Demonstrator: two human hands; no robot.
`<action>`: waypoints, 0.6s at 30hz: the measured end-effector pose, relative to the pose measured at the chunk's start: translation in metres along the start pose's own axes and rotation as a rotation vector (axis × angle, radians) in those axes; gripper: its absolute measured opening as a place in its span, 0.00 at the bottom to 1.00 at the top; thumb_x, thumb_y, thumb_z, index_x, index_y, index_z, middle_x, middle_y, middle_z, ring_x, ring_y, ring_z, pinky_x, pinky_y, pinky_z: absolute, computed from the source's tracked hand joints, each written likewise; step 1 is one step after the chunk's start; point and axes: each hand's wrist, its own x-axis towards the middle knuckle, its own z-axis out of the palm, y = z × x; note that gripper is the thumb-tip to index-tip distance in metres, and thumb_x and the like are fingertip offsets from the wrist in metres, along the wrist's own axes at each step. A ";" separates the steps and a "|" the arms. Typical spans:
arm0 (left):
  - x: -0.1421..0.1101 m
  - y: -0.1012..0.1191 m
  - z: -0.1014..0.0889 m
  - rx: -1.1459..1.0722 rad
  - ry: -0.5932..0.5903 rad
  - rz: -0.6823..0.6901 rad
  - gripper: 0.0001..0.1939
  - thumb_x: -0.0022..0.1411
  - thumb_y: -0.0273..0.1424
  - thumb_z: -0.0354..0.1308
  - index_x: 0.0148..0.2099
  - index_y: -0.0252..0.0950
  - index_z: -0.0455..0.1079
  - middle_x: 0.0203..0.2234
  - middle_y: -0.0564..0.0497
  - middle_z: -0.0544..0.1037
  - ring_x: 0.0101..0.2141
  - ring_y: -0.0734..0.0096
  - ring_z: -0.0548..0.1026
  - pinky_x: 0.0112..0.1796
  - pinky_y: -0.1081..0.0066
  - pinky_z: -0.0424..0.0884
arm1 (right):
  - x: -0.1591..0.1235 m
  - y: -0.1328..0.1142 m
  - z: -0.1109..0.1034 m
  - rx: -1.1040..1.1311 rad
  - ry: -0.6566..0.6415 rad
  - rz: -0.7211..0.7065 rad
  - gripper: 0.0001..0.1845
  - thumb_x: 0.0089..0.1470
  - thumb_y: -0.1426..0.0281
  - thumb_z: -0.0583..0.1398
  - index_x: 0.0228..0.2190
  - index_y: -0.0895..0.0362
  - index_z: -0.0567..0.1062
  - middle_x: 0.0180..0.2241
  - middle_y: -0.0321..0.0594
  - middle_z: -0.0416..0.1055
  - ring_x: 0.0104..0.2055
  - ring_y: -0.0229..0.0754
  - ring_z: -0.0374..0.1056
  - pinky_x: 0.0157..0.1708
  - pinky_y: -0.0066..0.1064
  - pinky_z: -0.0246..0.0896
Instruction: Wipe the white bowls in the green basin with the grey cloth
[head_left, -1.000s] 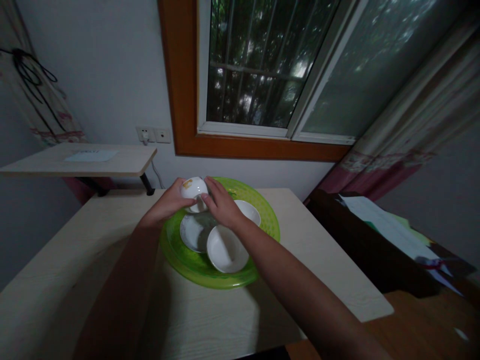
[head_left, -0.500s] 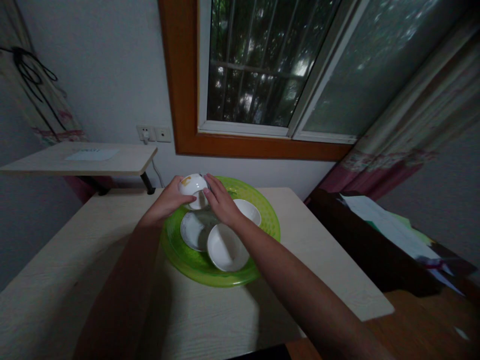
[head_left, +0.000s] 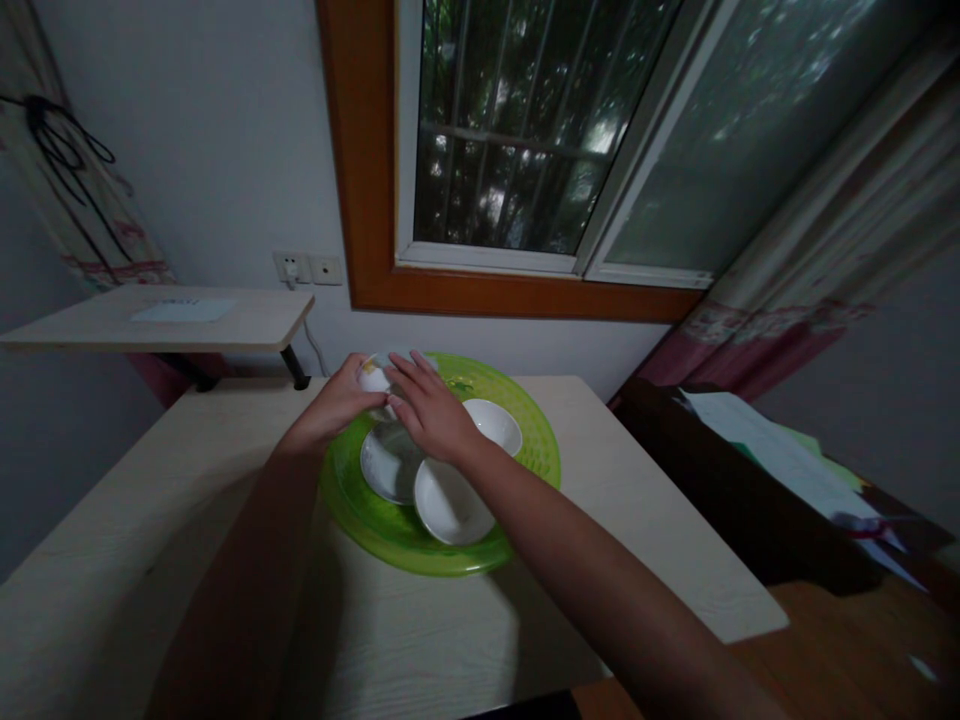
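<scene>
My left hand [head_left: 339, 400] grips a small white bowl [head_left: 373, 377] with a yellow-orange pattern, tilted above the far left of a round green tray [head_left: 534, 455]. My right hand [head_left: 433, 412] lies across the bowl, its fingers stretched out and covering most of it. A pale edge shows behind those fingers; I cannot tell if it is bowl or something else. On the tray sit a patterned shallow bowl [head_left: 386, 462] below my hands, a plain white bowl [head_left: 450, 508] at the front, partly behind my right forearm, and another white bowl [head_left: 496, 424] to the right.
The tray rests on a pale wooden table [head_left: 420, 640]. A raised shelf [head_left: 262, 325] with a paper sheet [head_left: 186, 310] stands at the left. Behind are a wall socket [head_left: 292, 267] and a window [head_left: 525, 150]. Papers [head_left: 772, 440] lie on dark furniture at the right.
My right hand has moved left across the bowl, its fingers now covering more of it. My left hand keeps its hold, and the bowls on the tray stay put.
</scene>
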 end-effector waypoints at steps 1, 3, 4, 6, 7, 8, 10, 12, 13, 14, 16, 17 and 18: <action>0.000 0.000 0.000 0.006 -0.004 0.001 0.30 0.47 0.35 0.72 0.52 0.38 0.65 0.41 0.52 0.75 0.41 0.62 0.76 0.42 0.66 0.72 | 0.000 -0.004 0.000 -0.025 -0.023 -0.022 0.29 0.75 0.56 0.51 0.70 0.54 0.67 0.75 0.46 0.57 0.80 0.52 0.40 0.77 0.55 0.42; 0.000 0.000 0.000 0.004 -0.004 -0.006 0.29 0.48 0.35 0.71 0.51 0.38 0.65 0.40 0.52 0.75 0.40 0.63 0.76 0.42 0.66 0.72 | 0.001 -0.009 0.000 -0.051 -0.047 -0.040 0.28 0.75 0.57 0.51 0.69 0.52 0.67 0.75 0.44 0.57 0.81 0.52 0.39 0.77 0.57 0.41; 0.000 0.001 0.001 -0.008 -0.002 -0.010 0.29 0.48 0.35 0.71 0.51 0.38 0.65 0.41 0.52 0.75 0.40 0.64 0.76 0.42 0.66 0.72 | 0.001 -0.009 0.000 -0.051 -0.046 -0.037 0.28 0.75 0.57 0.51 0.70 0.50 0.67 0.75 0.43 0.57 0.81 0.52 0.39 0.77 0.58 0.41; 0.000 0.002 0.001 -0.036 0.009 -0.012 0.30 0.47 0.34 0.71 0.51 0.38 0.65 0.41 0.52 0.75 0.41 0.64 0.76 0.42 0.66 0.72 | 0.002 -0.007 0.000 -0.026 -0.020 -0.010 0.28 0.75 0.56 0.51 0.70 0.47 0.66 0.75 0.42 0.57 0.80 0.51 0.41 0.77 0.59 0.42; 0.000 0.003 0.001 -0.047 0.016 -0.012 0.30 0.47 0.34 0.72 0.51 0.38 0.65 0.41 0.51 0.75 0.41 0.63 0.76 0.42 0.66 0.73 | 0.002 -0.004 0.001 -0.004 0.002 0.013 0.28 0.75 0.56 0.51 0.70 0.47 0.65 0.75 0.42 0.57 0.80 0.51 0.43 0.77 0.58 0.43; 0.000 0.004 0.001 -0.057 0.025 -0.012 0.31 0.46 0.34 0.72 0.51 0.38 0.65 0.42 0.51 0.75 0.42 0.63 0.77 0.43 0.66 0.73 | 0.002 -0.001 0.001 0.023 0.028 0.042 0.28 0.75 0.56 0.50 0.71 0.47 0.65 0.75 0.42 0.57 0.79 0.50 0.45 0.77 0.57 0.44; -0.001 0.005 0.001 -0.080 0.041 -0.024 0.32 0.46 0.33 0.72 0.52 0.38 0.65 0.44 0.50 0.76 0.44 0.61 0.77 0.44 0.65 0.74 | 0.002 0.008 0.002 0.086 0.082 0.112 0.29 0.75 0.55 0.49 0.71 0.48 0.64 0.74 0.44 0.58 0.78 0.48 0.50 0.77 0.53 0.45; -0.001 0.006 0.002 -0.121 0.053 -0.043 0.33 0.46 0.32 0.72 0.53 0.38 0.64 0.45 0.48 0.76 0.44 0.60 0.78 0.44 0.64 0.75 | 0.001 0.018 0.004 0.151 0.133 0.191 0.30 0.75 0.53 0.47 0.70 0.49 0.65 0.73 0.45 0.60 0.75 0.47 0.55 0.76 0.49 0.47; -0.001 0.005 0.002 -0.146 0.057 -0.050 0.33 0.45 0.31 0.73 0.53 0.38 0.64 0.46 0.48 0.76 0.44 0.60 0.78 0.44 0.63 0.75 | 0.001 0.022 0.005 0.179 0.155 0.229 0.31 0.75 0.52 0.46 0.70 0.50 0.66 0.71 0.46 0.63 0.74 0.46 0.57 0.76 0.48 0.49; -0.001 0.005 0.002 -0.168 0.059 -0.052 0.33 0.45 0.31 0.73 0.53 0.38 0.64 0.46 0.48 0.76 0.45 0.60 0.78 0.45 0.63 0.75 | 0.001 0.025 0.006 0.200 0.172 0.265 0.31 0.75 0.51 0.46 0.69 0.51 0.68 0.70 0.47 0.65 0.73 0.47 0.59 0.75 0.48 0.50; -0.001 0.003 0.002 -0.190 0.059 -0.046 0.34 0.45 0.31 0.73 0.54 0.38 0.64 0.47 0.47 0.75 0.45 0.59 0.78 0.46 0.62 0.76 | 0.001 0.029 0.008 0.216 0.196 0.311 0.32 0.75 0.50 0.45 0.67 0.52 0.69 0.67 0.49 0.68 0.71 0.48 0.62 0.74 0.48 0.51; -0.001 0.002 0.002 -0.186 0.054 -0.044 0.35 0.45 0.32 0.73 0.54 0.38 0.64 0.48 0.47 0.75 0.46 0.59 0.78 0.46 0.61 0.76 | 0.001 0.030 0.009 0.214 0.200 0.318 0.32 0.75 0.50 0.45 0.67 0.53 0.70 0.67 0.49 0.69 0.70 0.48 0.63 0.74 0.49 0.52; -0.001 0.001 0.002 -0.174 0.047 -0.041 0.35 0.45 0.32 0.73 0.54 0.38 0.64 0.48 0.47 0.75 0.46 0.59 0.78 0.46 0.61 0.76 | 0.001 0.030 0.008 0.207 0.202 0.312 0.33 0.75 0.51 0.45 0.67 0.54 0.70 0.66 0.50 0.69 0.70 0.49 0.63 0.74 0.49 0.52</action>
